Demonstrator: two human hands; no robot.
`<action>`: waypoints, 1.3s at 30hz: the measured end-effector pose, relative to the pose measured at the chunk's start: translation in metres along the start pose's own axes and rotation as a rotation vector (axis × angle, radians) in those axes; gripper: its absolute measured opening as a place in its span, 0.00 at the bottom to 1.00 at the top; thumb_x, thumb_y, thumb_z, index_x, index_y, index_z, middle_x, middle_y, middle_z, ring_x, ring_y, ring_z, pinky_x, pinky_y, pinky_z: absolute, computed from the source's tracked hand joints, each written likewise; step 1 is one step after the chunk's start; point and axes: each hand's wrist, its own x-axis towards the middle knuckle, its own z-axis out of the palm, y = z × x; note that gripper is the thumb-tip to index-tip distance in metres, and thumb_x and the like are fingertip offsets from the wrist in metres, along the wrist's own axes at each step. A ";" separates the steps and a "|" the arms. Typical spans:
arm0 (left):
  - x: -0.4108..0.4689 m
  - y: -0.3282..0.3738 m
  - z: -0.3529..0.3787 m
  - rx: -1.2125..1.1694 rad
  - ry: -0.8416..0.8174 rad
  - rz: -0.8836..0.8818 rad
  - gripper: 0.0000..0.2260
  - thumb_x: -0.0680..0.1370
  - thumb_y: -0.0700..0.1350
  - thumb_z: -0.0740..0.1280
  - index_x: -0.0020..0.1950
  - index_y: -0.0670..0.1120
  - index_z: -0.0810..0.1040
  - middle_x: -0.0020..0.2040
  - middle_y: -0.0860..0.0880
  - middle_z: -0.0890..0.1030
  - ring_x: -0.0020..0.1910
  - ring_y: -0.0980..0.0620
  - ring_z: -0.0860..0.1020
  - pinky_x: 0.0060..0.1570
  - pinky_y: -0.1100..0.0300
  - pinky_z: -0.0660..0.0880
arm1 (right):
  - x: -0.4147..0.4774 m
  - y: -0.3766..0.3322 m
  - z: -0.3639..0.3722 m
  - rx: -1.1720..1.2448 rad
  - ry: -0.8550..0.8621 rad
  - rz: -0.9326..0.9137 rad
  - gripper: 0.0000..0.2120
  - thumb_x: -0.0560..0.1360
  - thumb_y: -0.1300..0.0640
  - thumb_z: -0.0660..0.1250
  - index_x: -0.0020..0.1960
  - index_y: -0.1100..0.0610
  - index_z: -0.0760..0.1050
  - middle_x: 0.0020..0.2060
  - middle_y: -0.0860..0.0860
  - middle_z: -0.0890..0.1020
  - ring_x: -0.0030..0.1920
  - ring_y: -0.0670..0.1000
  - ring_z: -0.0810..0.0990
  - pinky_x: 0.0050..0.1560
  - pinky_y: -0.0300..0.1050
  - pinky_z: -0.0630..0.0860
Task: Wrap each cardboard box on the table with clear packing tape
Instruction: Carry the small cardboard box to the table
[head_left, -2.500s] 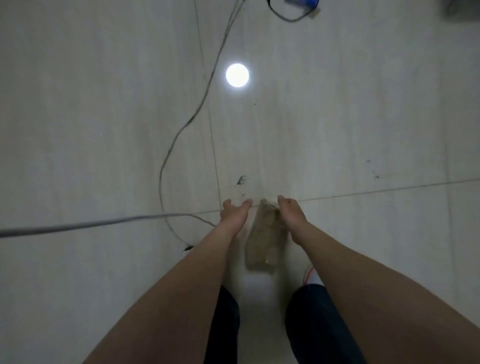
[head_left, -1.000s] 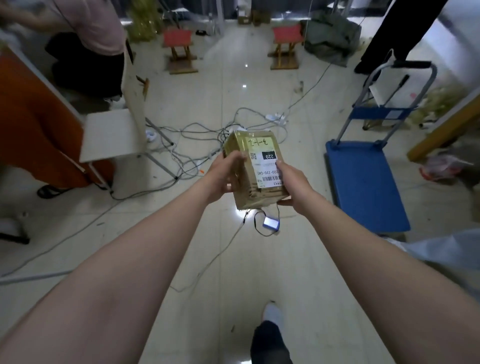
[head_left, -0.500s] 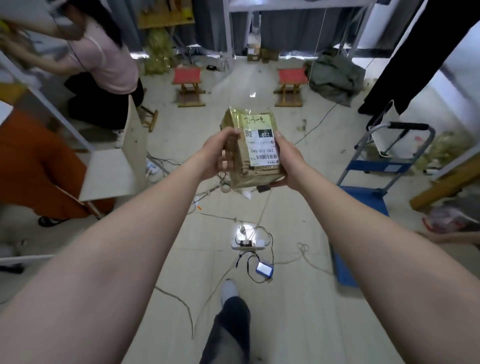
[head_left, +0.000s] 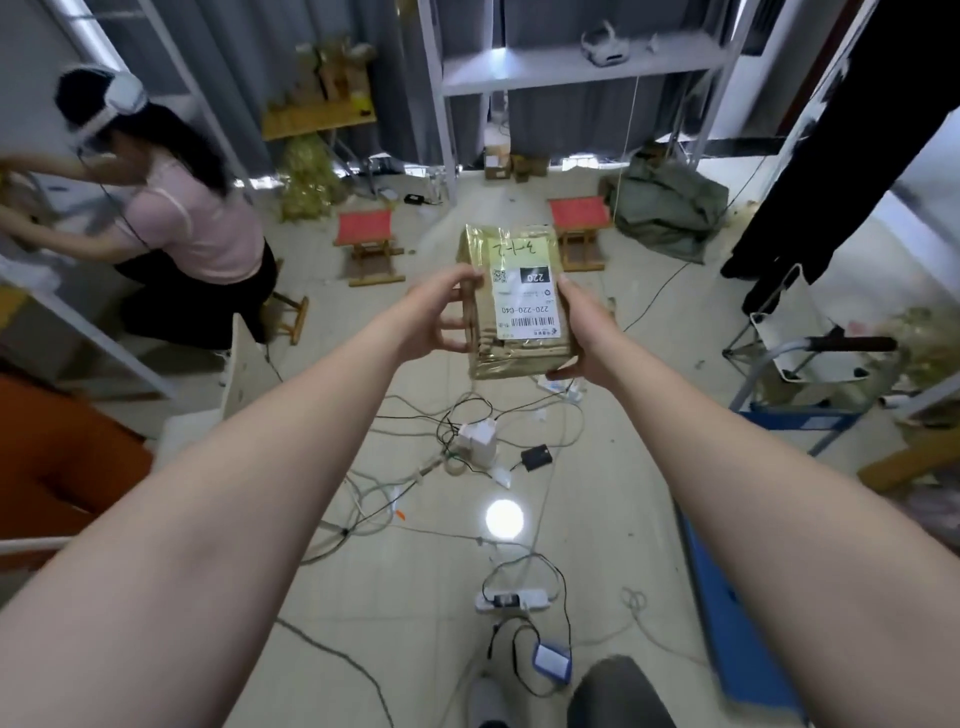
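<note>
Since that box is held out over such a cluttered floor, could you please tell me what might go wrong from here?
1. The box has a glossy taped surface, and the left grip and right grip hold it only by its sides in mid-air, so it could slip and fall.
2. Loose cables and a power strip lie on the floor directly below, and a step there could snag a foot and cause a trip.

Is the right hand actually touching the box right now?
Touching. The head view shows the right hand gripping the box along its right edge, thumb on the labelled face, fingers curled under the near corner.
</note>
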 end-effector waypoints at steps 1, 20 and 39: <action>0.016 0.007 0.002 0.010 -0.004 -0.001 0.14 0.79 0.54 0.68 0.60 0.49 0.80 0.56 0.50 0.80 0.54 0.42 0.82 0.51 0.40 0.82 | 0.015 -0.008 -0.004 -0.007 -0.002 -0.003 0.23 0.81 0.34 0.58 0.64 0.49 0.77 0.49 0.51 0.88 0.50 0.61 0.86 0.52 0.67 0.80; 0.347 0.151 0.026 -0.063 0.241 -0.009 0.20 0.75 0.56 0.74 0.64 0.50 0.81 0.62 0.49 0.82 0.56 0.44 0.83 0.54 0.40 0.82 | 0.376 -0.186 -0.073 -0.076 -0.257 0.103 0.24 0.79 0.32 0.58 0.60 0.47 0.82 0.49 0.49 0.89 0.53 0.59 0.86 0.54 0.62 0.78; 0.574 0.282 -0.129 -0.030 0.219 0.006 0.15 0.78 0.58 0.69 0.57 0.49 0.81 0.40 0.53 0.81 0.23 0.56 0.77 0.28 0.59 0.76 | 0.614 -0.337 0.034 -0.146 -0.313 0.014 0.19 0.80 0.35 0.62 0.60 0.47 0.80 0.54 0.52 0.87 0.56 0.63 0.83 0.50 0.72 0.81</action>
